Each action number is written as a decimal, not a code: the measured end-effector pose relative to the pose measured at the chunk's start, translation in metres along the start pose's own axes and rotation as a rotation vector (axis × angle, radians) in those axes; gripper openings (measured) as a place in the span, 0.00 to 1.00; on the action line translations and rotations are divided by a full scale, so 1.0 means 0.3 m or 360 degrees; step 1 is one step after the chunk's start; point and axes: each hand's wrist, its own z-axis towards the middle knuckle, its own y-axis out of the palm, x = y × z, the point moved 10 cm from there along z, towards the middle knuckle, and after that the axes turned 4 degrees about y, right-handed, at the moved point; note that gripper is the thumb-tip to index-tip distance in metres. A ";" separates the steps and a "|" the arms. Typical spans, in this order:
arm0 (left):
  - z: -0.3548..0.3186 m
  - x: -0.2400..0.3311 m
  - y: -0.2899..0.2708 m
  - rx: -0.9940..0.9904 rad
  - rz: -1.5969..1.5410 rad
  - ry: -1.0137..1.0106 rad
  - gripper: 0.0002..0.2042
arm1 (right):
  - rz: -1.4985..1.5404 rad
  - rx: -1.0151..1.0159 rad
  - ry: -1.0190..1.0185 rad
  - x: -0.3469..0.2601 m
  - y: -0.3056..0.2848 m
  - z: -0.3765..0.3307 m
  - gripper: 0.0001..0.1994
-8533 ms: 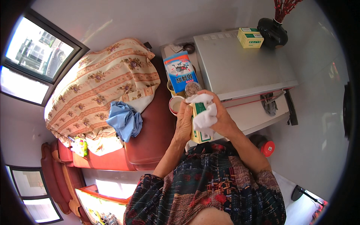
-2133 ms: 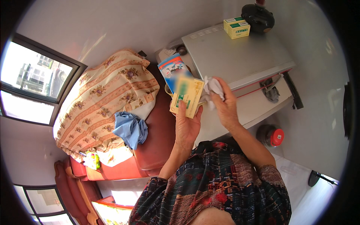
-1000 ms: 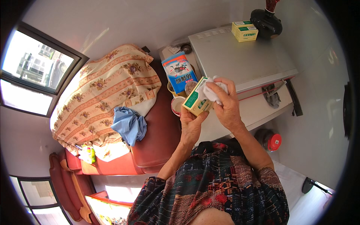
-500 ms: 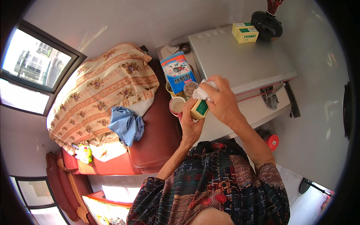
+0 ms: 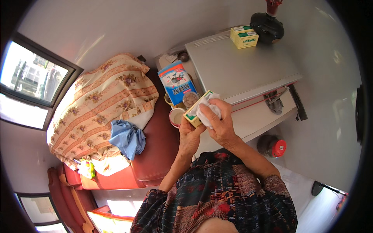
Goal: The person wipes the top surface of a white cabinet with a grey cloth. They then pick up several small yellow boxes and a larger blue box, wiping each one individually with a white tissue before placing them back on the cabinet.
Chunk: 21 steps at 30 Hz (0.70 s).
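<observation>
Cardboard, light and easy to dent, the small green-and-yellow box (image 5: 196, 110) sits pinched in the left hand (image 5: 190, 136) above the red sofa (image 5: 155, 155), while the right hand (image 5: 219, 124) presses a soft white cloth (image 5: 206, 106) on its top.

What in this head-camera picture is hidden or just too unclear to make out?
- Small box: most of its faces are covered by the white cloth and both hands.
- Right hand: its fingertips sink into the cloth folds.
- Left hand: its palm faces away, behind the box.
- Cup: too small to tell its contents.
- Dark vase: its top is cut off by the upper edge.
</observation>
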 end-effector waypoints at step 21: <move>0.235 -0.220 0.298 -0.0053 -0.0747 -0.0394 0.24 | 0.1771 0.0151 0.1626 0.684 -0.198 0.000 0.18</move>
